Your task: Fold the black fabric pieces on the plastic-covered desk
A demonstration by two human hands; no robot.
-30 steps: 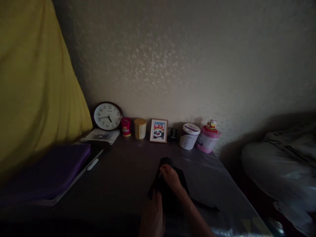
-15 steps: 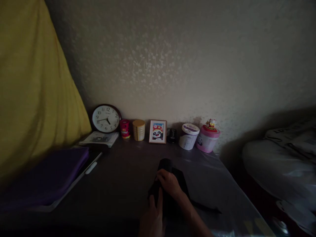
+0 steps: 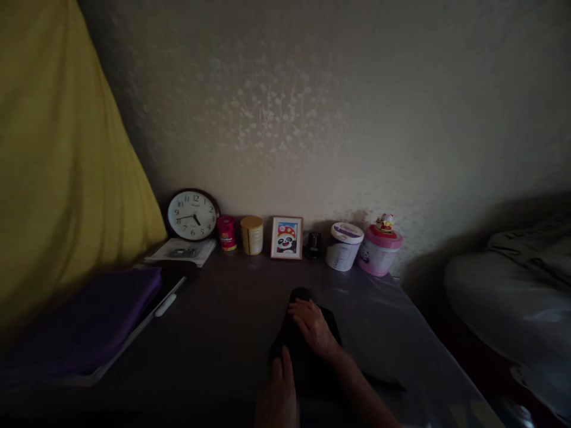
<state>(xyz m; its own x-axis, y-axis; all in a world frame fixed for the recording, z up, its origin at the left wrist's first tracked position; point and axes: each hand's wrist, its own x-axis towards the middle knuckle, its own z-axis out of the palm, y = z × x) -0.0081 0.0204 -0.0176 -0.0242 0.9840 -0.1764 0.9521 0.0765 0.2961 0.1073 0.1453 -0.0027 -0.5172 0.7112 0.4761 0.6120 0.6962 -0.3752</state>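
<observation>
A black cloth item (image 3: 304, 364), too dark to name more exactly, lies near the front of the dark table. A thin strap or cord (image 3: 384, 382) trails from it to the right. My right hand (image 3: 313, 327) rests flat across its upper part, fingers stretched out and pointing left. At its lower left edge is my left hand (image 3: 282, 383), with two fingers extended forward; the rest of that hand is in deep shadow. Neither hand visibly grips the cloth.
Along the wall stand a clock (image 3: 193, 215), a red tin (image 3: 227, 233), a yellow-lidded can (image 3: 252, 235), a panda picture frame (image 3: 286, 238), a small black object (image 3: 314, 245), a white tub (image 3: 343, 248) and a pink tub (image 3: 379, 252). A purple case (image 3: 89, 318) lies left.
My right hand has gone from curled fingers on the black cloth to lying flat on it. The cloth's raised, rolled-looking top now appears flatter. My left hand has shifted slightly down.
</observation>
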